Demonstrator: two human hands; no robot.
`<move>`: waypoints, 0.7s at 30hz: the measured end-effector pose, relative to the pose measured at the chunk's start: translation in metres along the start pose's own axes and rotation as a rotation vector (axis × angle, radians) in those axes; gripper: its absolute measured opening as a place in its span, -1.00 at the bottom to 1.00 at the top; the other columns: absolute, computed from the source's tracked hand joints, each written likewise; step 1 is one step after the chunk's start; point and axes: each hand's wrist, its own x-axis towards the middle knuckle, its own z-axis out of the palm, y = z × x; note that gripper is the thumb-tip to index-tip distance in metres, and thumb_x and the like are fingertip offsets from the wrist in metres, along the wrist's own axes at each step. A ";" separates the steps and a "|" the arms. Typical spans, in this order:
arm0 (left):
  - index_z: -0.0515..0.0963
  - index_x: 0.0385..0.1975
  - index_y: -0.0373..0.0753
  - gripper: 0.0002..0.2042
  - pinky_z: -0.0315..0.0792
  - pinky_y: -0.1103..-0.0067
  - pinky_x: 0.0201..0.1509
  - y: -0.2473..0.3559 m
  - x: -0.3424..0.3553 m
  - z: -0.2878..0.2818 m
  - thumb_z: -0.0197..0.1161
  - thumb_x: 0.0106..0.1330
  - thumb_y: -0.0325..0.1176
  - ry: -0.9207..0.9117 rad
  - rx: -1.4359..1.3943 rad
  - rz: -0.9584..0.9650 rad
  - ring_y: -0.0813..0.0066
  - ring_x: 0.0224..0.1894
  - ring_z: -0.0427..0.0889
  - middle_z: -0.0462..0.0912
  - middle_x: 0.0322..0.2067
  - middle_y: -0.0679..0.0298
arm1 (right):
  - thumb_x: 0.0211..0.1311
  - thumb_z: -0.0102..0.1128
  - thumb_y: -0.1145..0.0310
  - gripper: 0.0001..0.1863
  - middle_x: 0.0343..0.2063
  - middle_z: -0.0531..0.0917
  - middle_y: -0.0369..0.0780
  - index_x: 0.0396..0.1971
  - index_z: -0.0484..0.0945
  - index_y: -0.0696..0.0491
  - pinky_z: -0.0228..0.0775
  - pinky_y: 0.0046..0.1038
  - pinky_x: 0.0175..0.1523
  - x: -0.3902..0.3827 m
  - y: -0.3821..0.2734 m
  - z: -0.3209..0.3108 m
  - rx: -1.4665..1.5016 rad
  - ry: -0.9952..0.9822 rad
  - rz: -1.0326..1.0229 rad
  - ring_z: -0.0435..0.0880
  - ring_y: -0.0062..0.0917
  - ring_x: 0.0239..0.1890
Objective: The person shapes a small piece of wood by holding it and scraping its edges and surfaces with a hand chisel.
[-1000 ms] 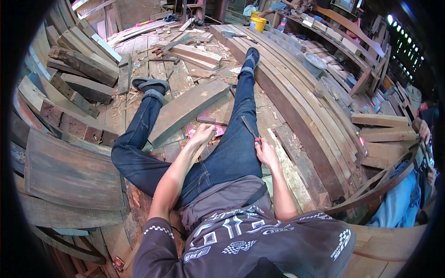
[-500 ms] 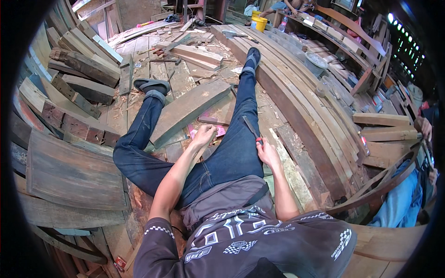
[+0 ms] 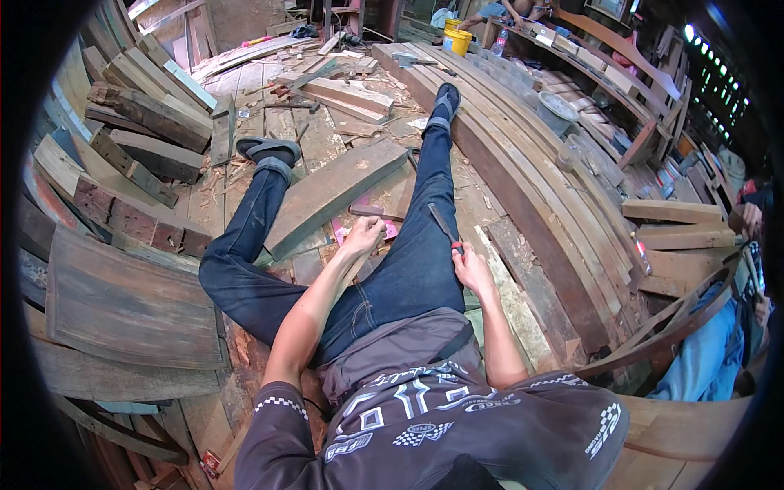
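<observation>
My right hand (image 3: 472,268) grips the red handle of a file-like tool (image 3: 442,224). The tool's narrow dark blade points forward and left over my right thigh. My left hand (image 3: 363,236) is closed above the gap between my legs; whatever its fingers may hold is hidden. Just beyond it lie a small dark reddish wood block (image 3: 376,211) and a bright pink piece (image 3: 340,231) on the floor. A thick wooden beam (image 3: 339,192) lies slantwise between my legs, apart from both hands.
Long stacked planks (image 3: 523,196) run along my right side. Old beams (image 3: 147,118) and a broad board (image 3: 131,302) lie on the left. Wood pieces (image 3: 347,96) and shavings litter the floor ahead. A yellow bucket (image 3: 456,42) stands far off. Another person in jeans (image 3: 698,351) is at the right.
My left hand has shifted very slightly forward and right, still closed. My right hand and its red-handled tool look nearly unmoved.
</observation>
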 end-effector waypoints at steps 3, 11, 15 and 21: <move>0.47 -0.32 -0.34 -0.66 0.24 0.61 -0.73 -0.002 -0.001 0.000 -0.10 0.51 -0.17 0.006 0.024 0.008 0.59 -0.80 0.33 0.41 -0.72 0.31 | 0.37 -0.04 0.14 -0.59 -0.43 0.61 0.25 -0.02 0.37 0.19 0.43 0.08 -0.10 0.000 0.000 -0.001 -0.004 -0.001 0.002 0.61 0.18 -0.24; 0.46 -0.16 -0.34 -0.62 0.31 0.64 -0.66 0.012 -0.014 -0.007 -0.10 0.49 -0.09 -0.083 -0.104 -0.149 0.60 -0.72 0.41 0.47 -0.63 0.31 | 0.37 -0.05 0.15 -0.60 -0.43 0.62 0.23 -0.03 0.38 0.19 0.43 0.08 -0.11 -0.001 0.001 0.000 0.002 0.016 -0.014 0.61 0.17 -0.25; 0.47 -0.09 -0.29 -0.46 0.41 0.59 -0.50 0.015 -0.018 -0.028 -0.09 0.45 0.15 -0.177 -0.218 -0.249 0.61 -0.58 0.46 0.49 -0.52 0.31 | 0.37 -0.05 0.15 -0.60 -0.44 0.62 0.22 -0.04 0.37 0.19 0.44 0.08 -0.12 -0.001 0.000 0.002 0.002 0.021 -0.009 0.62 0.16 -0.26; 0.43 -0.07 -0.37 -0.33 0.54 0.47 -0.19 0.008 -0.060 -0.058 -0.11 0.39 0.27 -0.529 -0.392 -0.353 0.42 -0.31 0.59 0.56 -0.35 0.18 | 0.37 -0.04 0.13 -0.57 -0.45 0.62 0.20 -0.01 0.37 0.20 0.44 0.08 -0.15 0.000 0.003 0.001 -0.021 0.003 0.022 0.63 0.14 -0.28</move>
